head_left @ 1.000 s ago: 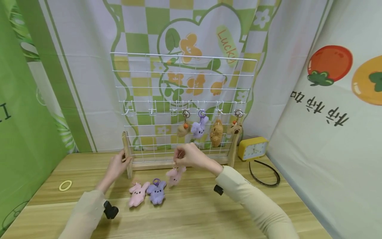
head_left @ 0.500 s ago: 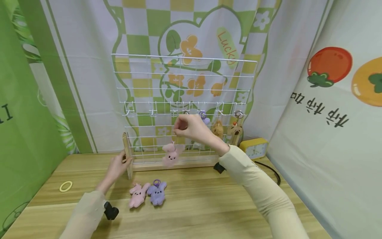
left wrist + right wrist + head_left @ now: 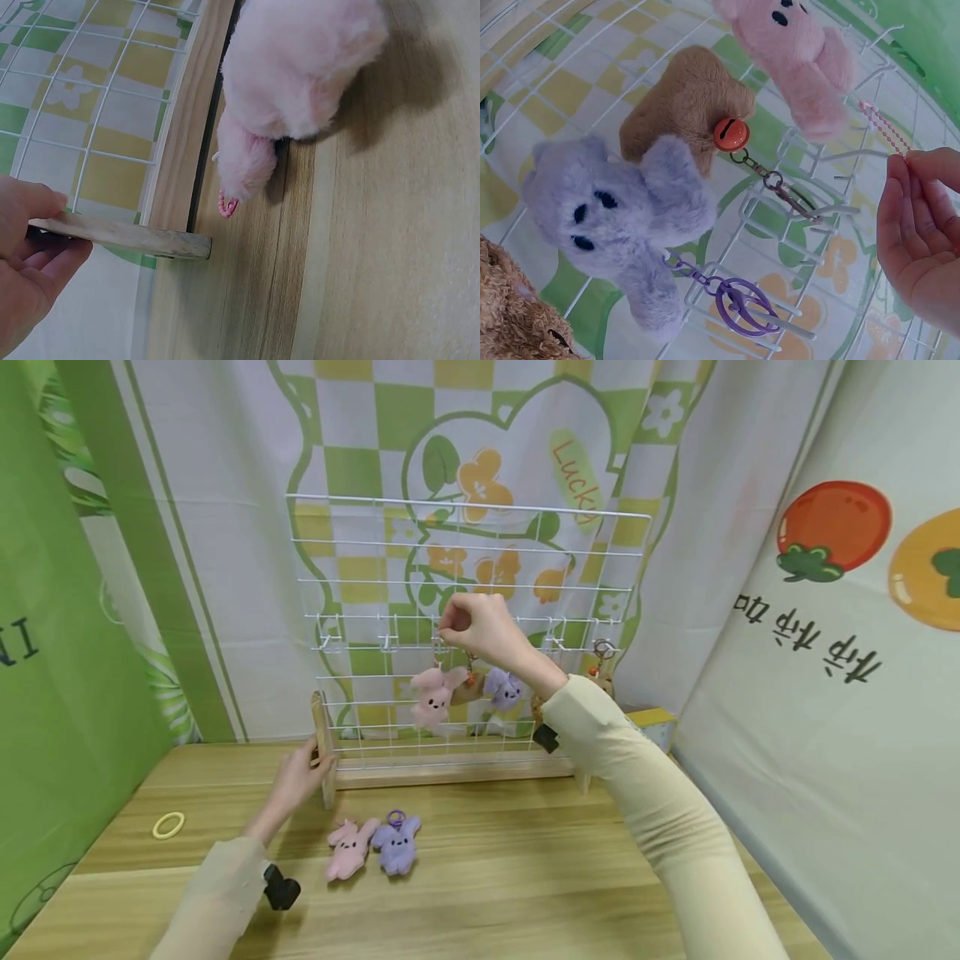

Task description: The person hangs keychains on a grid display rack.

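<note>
Higher now, just by the hooks (image 3: 795,328) of the rack (image 3: 450,773), that pink toy (image 3: 432,700) looks light and soft, best held by the bead chain (image 3: 891,127) the right hand (image 3: 483,625) pinches, while the left hand (image 3: 296,774) grips the post (image 3: 161,241).

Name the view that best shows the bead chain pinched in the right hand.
The right wrist view: the bead chain is close up, its beads distinct, running from the pink plush to the right hand. The head view shows it only tiny and indistinct; the left wrist view misses it, showing a different pink chain.

Right grip (image 3: 486,627) high, left grip (image 3: 295,777) low
</note>
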Demonstrator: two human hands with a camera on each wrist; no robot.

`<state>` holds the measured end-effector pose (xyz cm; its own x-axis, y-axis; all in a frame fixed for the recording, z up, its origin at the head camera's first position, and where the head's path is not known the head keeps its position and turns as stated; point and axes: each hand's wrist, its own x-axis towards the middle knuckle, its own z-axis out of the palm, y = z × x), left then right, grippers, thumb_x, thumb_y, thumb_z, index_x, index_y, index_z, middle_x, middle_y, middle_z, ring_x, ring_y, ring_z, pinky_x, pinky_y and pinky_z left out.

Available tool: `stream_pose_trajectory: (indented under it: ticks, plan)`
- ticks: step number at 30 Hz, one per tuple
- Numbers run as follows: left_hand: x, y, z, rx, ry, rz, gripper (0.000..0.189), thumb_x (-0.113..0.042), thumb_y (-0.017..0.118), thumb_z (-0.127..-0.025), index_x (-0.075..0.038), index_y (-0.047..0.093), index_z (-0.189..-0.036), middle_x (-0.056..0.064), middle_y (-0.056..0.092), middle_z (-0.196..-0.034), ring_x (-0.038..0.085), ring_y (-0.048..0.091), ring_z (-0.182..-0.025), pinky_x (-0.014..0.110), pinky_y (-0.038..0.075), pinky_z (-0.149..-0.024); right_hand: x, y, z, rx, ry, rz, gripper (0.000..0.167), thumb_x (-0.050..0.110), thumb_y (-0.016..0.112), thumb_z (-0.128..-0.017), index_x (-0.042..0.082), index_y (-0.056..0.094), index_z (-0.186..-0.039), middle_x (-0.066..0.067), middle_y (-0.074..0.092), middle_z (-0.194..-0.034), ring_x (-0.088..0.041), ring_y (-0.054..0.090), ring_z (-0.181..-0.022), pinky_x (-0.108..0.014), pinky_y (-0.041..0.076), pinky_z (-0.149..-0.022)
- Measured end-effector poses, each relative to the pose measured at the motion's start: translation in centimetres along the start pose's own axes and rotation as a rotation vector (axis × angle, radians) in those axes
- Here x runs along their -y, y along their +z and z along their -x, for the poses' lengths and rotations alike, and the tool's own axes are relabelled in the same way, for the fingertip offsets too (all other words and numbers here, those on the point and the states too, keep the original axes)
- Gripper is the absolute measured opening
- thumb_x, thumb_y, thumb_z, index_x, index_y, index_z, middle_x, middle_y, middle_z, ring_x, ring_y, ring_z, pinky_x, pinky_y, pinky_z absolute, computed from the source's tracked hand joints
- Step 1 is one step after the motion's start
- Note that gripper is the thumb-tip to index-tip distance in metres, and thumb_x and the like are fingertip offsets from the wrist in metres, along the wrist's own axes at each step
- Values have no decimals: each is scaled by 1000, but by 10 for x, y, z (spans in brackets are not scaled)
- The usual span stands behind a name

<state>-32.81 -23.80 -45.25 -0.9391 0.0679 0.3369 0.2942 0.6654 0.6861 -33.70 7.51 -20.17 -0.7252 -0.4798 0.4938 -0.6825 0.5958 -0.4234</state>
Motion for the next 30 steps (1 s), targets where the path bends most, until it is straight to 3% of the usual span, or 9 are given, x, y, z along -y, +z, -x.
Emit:
stream_pose_trajectory:
  ticks: [8,22,30]
  plan:
    - [1,1,-3,-6,18,20,47,-2,56,-98,17,42,-138,43,55,-127,55,56,-119,54,56,-94,-6,0,-9,13,42,34,5,8,70,-90,3,68,-92,-10,71,-89,-16,60,-74,-19,50,-65]
    - [2,2,2,-4,6,27,43,-2,54,-98,18,44,-135,43,54,-127,56,55,-119,56,56,-93,-16,9,-15,69,81,65,5,7,68,-90,4,68,-93,-10,72,-90,-16,63,-75,-21,54,-67]
    - [2,2,3,-51,44,43,40,2,56,-94,19,48,-130,45,56,-121,58,58,-113,54,59,-87,-12,1,-6,2,44,43,5,8,68,-90,5,70,-93,-10,74,-91,-17,66,-78,-23,57,-70]
